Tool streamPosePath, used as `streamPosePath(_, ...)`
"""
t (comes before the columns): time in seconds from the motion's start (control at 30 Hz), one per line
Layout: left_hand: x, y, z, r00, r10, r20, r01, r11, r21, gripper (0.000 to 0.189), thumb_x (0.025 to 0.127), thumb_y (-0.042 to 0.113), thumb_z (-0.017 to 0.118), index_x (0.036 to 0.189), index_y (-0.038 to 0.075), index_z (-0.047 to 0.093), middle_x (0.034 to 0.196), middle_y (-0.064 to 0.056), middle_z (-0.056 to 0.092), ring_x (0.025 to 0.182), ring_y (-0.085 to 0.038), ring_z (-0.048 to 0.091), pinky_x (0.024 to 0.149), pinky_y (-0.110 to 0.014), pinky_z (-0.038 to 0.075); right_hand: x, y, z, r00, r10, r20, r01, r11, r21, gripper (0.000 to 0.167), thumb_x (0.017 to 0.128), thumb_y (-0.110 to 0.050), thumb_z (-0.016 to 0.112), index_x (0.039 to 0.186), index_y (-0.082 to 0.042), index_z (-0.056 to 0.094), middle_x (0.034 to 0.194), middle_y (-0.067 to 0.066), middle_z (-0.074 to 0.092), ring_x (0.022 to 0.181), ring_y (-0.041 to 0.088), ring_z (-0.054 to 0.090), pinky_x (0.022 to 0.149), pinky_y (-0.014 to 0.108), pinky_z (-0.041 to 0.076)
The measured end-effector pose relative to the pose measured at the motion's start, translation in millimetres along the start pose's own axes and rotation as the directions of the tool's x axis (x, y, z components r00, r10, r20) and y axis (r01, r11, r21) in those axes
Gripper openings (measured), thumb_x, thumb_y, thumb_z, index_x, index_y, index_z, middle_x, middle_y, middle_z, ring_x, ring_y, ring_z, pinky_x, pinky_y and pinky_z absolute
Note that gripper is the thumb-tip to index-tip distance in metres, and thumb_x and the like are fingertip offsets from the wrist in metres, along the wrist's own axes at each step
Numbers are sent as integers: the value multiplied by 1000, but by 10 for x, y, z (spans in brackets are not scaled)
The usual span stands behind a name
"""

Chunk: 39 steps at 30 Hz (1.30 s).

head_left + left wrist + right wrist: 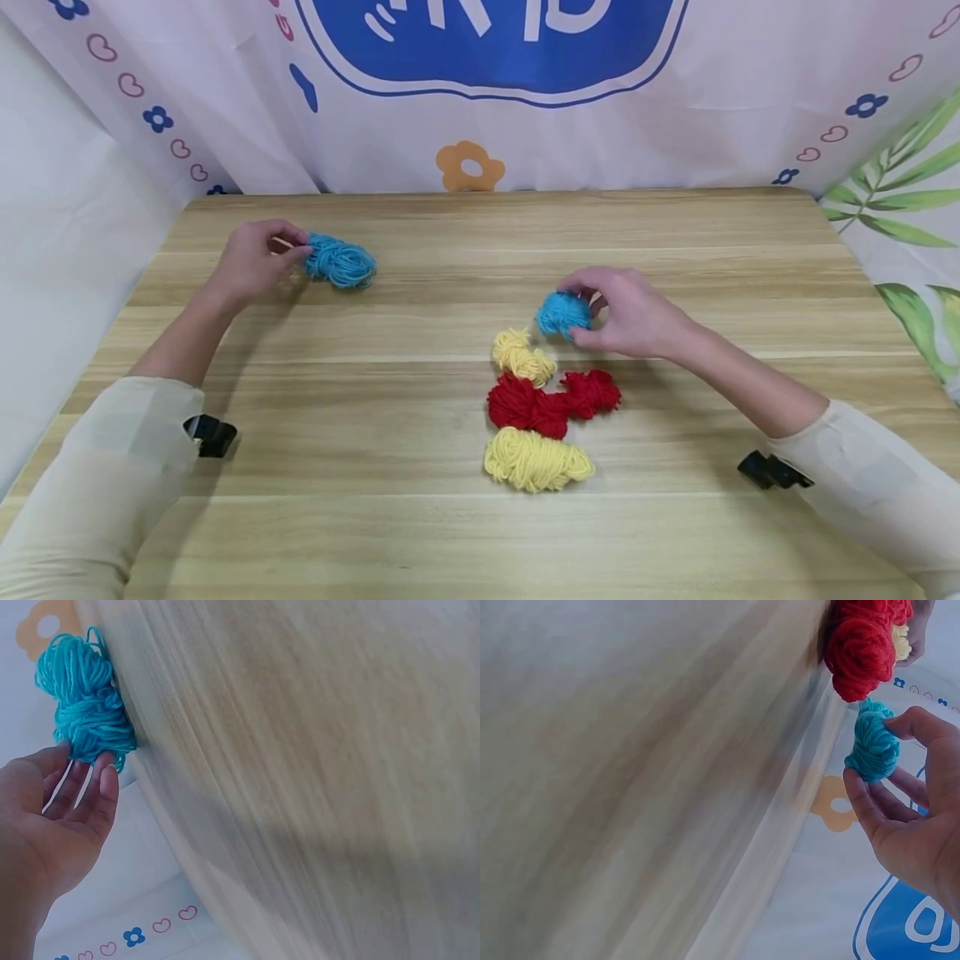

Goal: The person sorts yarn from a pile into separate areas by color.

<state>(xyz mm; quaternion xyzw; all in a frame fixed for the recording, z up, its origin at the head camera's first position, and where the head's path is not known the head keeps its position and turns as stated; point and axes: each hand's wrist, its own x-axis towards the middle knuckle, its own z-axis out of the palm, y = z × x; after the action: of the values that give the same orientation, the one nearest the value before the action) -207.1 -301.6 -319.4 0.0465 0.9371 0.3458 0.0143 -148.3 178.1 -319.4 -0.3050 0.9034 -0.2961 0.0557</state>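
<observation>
At the table's back left, my left hand (258,257) pinches the near end of a blue yarn skein (341,261) between thumb and fingers. The left wrist view shows the same skein (84,701), tied round its middle, at the fingertips. Right of centre, my right hand (626,312) holds a smaller blue yarn bundle (562,314) between thumb and fingers. That bundle (875,742) also appears in the right wrist view. Just in front of it lies a small pale yellow yarn bundle (522,358), touching a red yarn skein (528,406).
A larger yellow yarn skein (536,461) lies nearest the front, below the red one. The wooden table (337,517) meets a printed white cloth (600,142) at its back edge. Black wrist cameras (212,435) sit by both sleeves.
</observation>
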Motion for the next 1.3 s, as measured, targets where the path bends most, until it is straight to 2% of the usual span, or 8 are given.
streamPosePath(0.13,6,-4,-10,1000,-3,2,3,1000,-5,25,105,13,62,118,-8,64,120,-26,62,98,-24,58,64,-17,55,53,-17,8,1000,-3,-4,3,1000,11,42,83,-9,80,123,2,69,108,12,72,95,24,68,79,41,62)
streamPosePath(0.33,-1,-11,-18,1000,8,-14,-8,1000,-4,23,104,12,64,117,-7,65,118,-24,63,86,-4,57,64,-17,55,104,-32,24,1000,8,5,-8,1000,22,44,84,-9,81,125,2,68,109,12,72,96,25,67,82,41,62)
streamPosePath(0.43,-7,-13,-20,1000,19,-24,-19,1000,-6,22,103,11,64,116,-8,66,116,-25,64,82,1,56,63,-18,56,122,-42,30,1000,11,3,-11,1000,24,45,83,-9,81,124,2,68,109,12,72,96,25,67,80,41,61)
streamPosePath(0.7,-25,0,-26,997,46,-59,-47,999,-13,20,101,8,67,113,-8,69,110,-24,67,78,1,59,61,-19,56,200,-82,49,1000,-3,1,3,998,55,44,83,-7,81,124,2,67,110,12,71,96,25,67,81,39,62)
streamPosePath(0.87,-26,15,-40,998,41,-57,-42,999,-4,21,102,10,67,114,-7,69,111,-24,67,79,2,58,62,-17,55,247,-115,59,1000,-10,4,10,998,62,44,82,-8,81,124,1,68,108,11,72,95,25,67,79,40,61)
streamPosePath(1.03,-28,32,-57,998,35,-53,-34,999,14,22,102,11,67,115,-6,69,112,-24,67,82,2,57,61,-14,51,294,-139,69,1000,-22,3,22,996,86,46,82,-7,81,125,4,67,110,13,71,96,26,67,81,39,62)
streamPosePath(1.3,-32,39,-63,998,39,-55,-38,999,13,23,102,13,67,114,-6,70,112,-23,68,83,2,57,63,-15,53,374,-165,81,999,-44,-3,44,993,105,46,82,-6,81,124,5,66,110,13,71,96,24,67,81,37,62)
